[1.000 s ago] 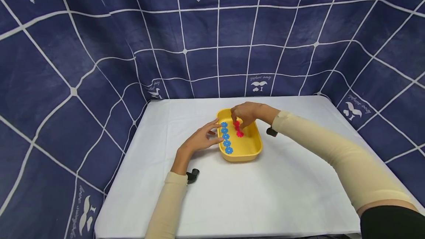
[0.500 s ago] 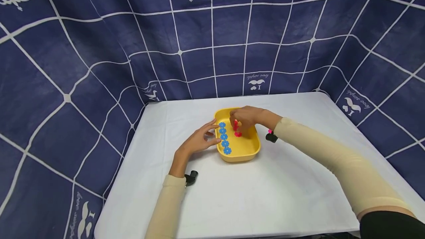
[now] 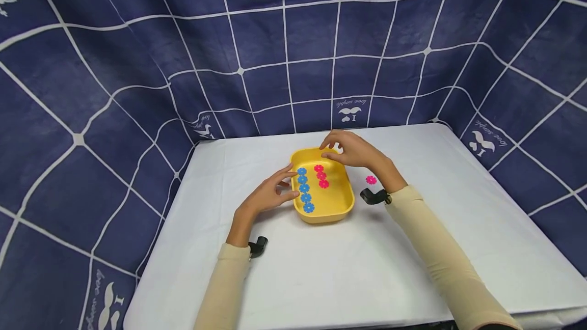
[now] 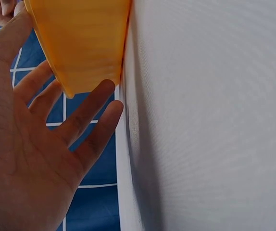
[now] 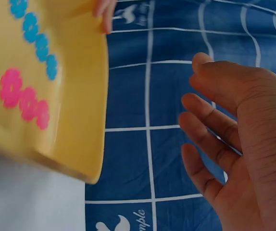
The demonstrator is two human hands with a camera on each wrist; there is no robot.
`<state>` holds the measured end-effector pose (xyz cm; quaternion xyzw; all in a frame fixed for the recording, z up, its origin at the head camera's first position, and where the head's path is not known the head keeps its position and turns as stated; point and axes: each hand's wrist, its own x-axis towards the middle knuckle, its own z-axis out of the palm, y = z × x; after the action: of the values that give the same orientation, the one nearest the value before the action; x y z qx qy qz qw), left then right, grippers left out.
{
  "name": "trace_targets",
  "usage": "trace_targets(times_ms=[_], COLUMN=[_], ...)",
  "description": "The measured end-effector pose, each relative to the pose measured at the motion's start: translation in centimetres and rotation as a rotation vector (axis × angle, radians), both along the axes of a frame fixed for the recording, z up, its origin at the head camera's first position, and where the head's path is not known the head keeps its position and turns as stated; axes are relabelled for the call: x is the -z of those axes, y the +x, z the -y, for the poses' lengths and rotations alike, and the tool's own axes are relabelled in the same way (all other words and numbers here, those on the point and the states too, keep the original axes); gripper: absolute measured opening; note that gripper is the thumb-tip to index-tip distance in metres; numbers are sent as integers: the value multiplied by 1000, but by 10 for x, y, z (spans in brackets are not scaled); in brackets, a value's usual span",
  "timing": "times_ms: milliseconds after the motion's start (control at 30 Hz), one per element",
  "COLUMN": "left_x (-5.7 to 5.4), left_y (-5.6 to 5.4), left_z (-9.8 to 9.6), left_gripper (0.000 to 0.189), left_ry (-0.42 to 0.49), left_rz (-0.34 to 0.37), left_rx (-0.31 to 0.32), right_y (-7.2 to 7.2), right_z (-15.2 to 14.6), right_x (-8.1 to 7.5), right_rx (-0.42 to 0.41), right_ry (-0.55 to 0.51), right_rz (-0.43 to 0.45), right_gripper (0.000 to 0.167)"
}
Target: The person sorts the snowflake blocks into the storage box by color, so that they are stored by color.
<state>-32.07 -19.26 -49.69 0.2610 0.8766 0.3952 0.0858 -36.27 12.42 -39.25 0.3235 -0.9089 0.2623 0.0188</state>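
Note:
A yellow plastic tray (image 3: pixel 334 201) stands on the white table. Inside it, several blue flower-shaped pieces (image 3: pixel 304 188) form a row along the left side. Three pink flower-shaped pieces (image 3: pixel 321 175) lie in a shorter row beside them. My left hand (image 3: pixel 266 196) is spread at the tray's left wall, thumb and fingertips at the rim; the left wrist view shows its fingers (image 4: pixel 87 113) extended around the outside. Above the tray's far right corner hovers my right hand (image 3: pixel 356 152), fingers loosely bent, holding nothing in the right wrist view.
One loose pink flower piece (image 3: pixel 371 180) lies on the white tablecloth (image 3: pixel 348 269), right of the tray. Black wrist cameras sit below each hand. A dark blue curtain (image 3: pixel 312 34) with white grid lines surrounds the table at the back and sides.
My right hand has lifted out of the tray and moved back, away from the pink row, which now shows fully. The loose pink piece on the table has come into view. My left hand stays at the tray.

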Motion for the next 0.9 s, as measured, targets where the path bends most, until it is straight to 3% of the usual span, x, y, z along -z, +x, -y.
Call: trace_targets(times_ms=[300,600,900], left_x=[1,5,5], left_y=[0,1,1], left_z=[1,-2,0], left_gripper=[75,72,72], left_ry=[-7,3,26], left_rz=[2,2,-13], left_rx=[2,14,10], right_y=[14,24,23], right_z=[5,9,-4], right_x=[19,39,35], right_rx=[46,48,50], right_ry=[-152,-206,-214], right_rz=[29,65,69], right_gripper=[32,31,33])
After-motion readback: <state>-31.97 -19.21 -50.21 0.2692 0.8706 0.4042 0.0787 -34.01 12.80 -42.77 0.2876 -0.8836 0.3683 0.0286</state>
